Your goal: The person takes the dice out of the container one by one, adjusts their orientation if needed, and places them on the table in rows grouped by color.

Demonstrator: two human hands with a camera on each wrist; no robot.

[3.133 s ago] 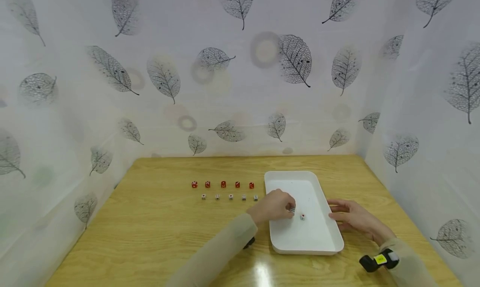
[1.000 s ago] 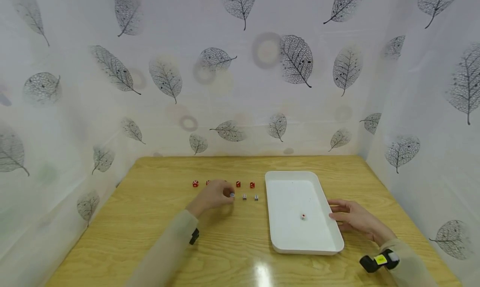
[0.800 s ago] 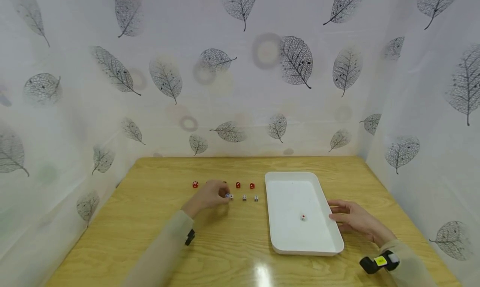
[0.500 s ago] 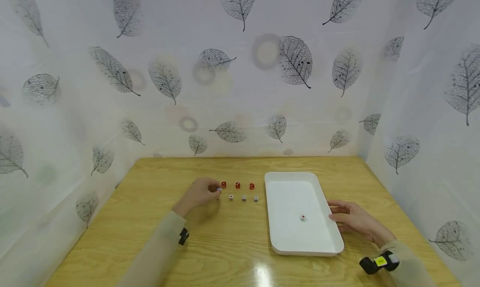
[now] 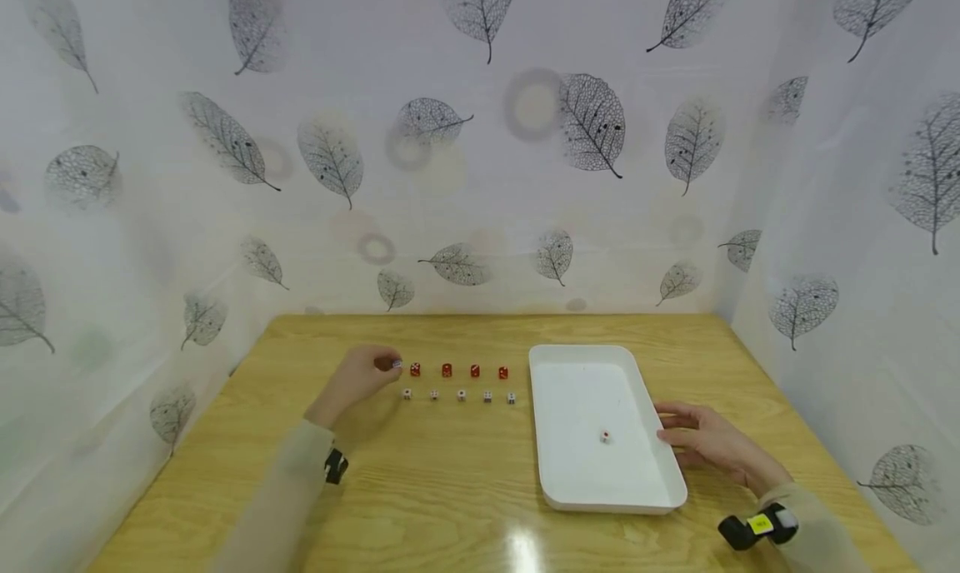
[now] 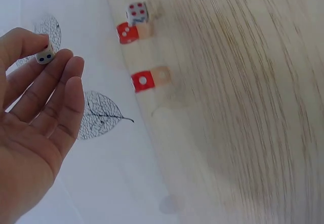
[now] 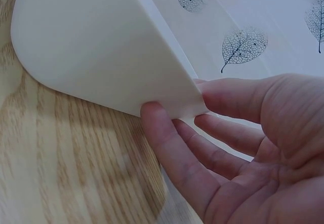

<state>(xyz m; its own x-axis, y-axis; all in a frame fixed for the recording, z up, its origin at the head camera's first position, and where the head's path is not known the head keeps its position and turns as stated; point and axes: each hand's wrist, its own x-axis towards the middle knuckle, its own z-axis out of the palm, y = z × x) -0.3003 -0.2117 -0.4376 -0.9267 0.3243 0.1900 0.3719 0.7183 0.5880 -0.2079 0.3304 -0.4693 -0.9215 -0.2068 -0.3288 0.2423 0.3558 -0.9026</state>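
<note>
My left hand (image 5: pixel 360 376) pinches a white die (image 6: pixel 45 57) between thumb and index finger, at the left end of a row of red dice (image 5: pixel 447 371). In the head view, the hand and the held die cover the leftmost part of that row. A row of white dice (image 5: pixel 461 396) lies just in front of the red ones. My right hand (image 5: pixel 716 445) is at the right side of a white tray (image 5: pixel 551 473), its extended fingers (image 7: pixel 169 138) touching the wall. One white die (image 5: pixel 605 436) with a red spot lies inside the tray.
The wooden table (image 5: pixel 435 481) runs back to a pale curtain (image 5: pixel 480 173) with a leaf print, which encloses it behind and on both sides. Black wrist devices sit on both sleeves.
My left hand has carried a white die out of the tray and leftward over the dice, to the left end of the red row. My right hand has stayed at the tray.
</note>
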